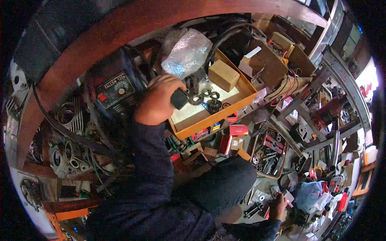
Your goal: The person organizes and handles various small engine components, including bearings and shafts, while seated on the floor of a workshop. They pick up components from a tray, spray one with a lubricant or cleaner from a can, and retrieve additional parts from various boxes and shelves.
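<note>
My left hand (157, 98) is closed on a black block-like object (179, 99) at the left side of an open orange cardboard box (215, 121). The box holds a small tan carton (223, 75), several metal rings (211, 95) and a dark metal part. A crumpled bubble-wrap bundle (185, 50) lies just above my hand. My right hand (277, 207) is low at the right, fingers closed around a small pale item that I cannot make out clearly, beside loose tools and a light blue plastic bag (313, 197).
A dark machine with a knob (110, 92) and finned metal parts (66, 156) stand at left under a curved wooden beam (100, 20). Wired cartons (277, 60) sit behind the box. A metal frame (313, 112), a tool tray (268, 154) and red boxes (238, 129) fill the right and middle.
</note>
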A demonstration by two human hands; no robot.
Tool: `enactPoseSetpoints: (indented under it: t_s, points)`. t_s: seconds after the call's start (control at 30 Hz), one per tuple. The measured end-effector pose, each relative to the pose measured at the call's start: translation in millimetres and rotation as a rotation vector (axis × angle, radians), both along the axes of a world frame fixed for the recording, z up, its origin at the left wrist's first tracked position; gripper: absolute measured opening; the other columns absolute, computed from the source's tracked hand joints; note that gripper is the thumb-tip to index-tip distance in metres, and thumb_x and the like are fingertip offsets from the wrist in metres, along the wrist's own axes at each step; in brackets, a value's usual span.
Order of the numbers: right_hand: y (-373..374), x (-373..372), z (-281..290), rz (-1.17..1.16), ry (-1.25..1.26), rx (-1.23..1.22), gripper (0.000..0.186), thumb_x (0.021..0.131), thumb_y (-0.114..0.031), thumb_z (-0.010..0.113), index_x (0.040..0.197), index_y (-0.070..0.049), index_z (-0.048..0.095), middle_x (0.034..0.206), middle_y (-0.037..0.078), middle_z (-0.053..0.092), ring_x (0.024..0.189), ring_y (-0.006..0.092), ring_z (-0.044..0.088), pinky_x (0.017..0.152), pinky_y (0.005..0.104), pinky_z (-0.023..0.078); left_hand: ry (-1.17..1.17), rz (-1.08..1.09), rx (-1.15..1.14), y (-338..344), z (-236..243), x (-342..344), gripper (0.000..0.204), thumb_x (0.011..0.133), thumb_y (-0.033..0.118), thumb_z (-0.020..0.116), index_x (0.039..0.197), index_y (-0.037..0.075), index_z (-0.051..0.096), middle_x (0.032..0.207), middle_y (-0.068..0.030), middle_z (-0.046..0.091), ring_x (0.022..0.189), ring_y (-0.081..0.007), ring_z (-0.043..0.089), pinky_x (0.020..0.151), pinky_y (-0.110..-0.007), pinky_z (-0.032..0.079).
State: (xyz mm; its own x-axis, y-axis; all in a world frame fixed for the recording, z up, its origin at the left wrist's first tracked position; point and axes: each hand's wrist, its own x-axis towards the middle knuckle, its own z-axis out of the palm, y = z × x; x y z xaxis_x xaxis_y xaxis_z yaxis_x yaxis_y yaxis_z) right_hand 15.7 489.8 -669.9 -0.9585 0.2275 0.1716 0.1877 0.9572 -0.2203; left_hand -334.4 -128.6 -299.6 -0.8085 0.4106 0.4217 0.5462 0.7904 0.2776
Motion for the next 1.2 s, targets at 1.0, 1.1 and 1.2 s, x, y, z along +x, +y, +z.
enactPoseSetpoints:
  t_s: [1.0,1.1,1.2]
  points:
    - [-73.1,-35.8,80.5,-0.106,-0.167,-0.107,0.042,0.064,-0.005,0.065,0.106,-0.007,0.061,0.099,0.020,0.060,0.095,0.0426,0.055,0.079,0.0484,0.043,-0.302,-0.003,-0.028,93.8,-25.7,32.2,0.029,0.080,0.005,0.067,0.105,-0.005,0.058,0.087,-0.0223,0.066,0.084,-0.0410,0.067,0.075,-0.051,0.053]
    - [-72.8,-37.4,72.6,-0.098,-0.113,-0.203,0.039,0.070,-0.005,0.059,0.110,-0.007,0.062,0.099,0.020,0.060,0.095,0.0431,0.056,0.080,0.0476,0.043,-0.303,-0.007,-0.007,93.2,-33.7,31.0,0.041,0.077,-0.003,0.060,0.118,-0.005,0.051,0.090,-0.0231,0.066,0.089,-0.0409,0.066,0.079,-0.050,0.052]
    - [-63.9,-33.9,54.0,-0.129,-0.129,-0.246,0.040,0.074,-0.004,0.056,0.113,-0.006,0.062,0.099,0.020,0.060,0.095,0.0424,0.056,0.080,0.0458,0.044,-0.171,-0.083,-0.021,87.2,-36.7,31.2,0.054,0.078,-0.004,0.059,0.130,-0.005,0.044,0.095,-0.0244,0.066,0.095,-0.0414,0.064,0.083,-0.049,0.051]
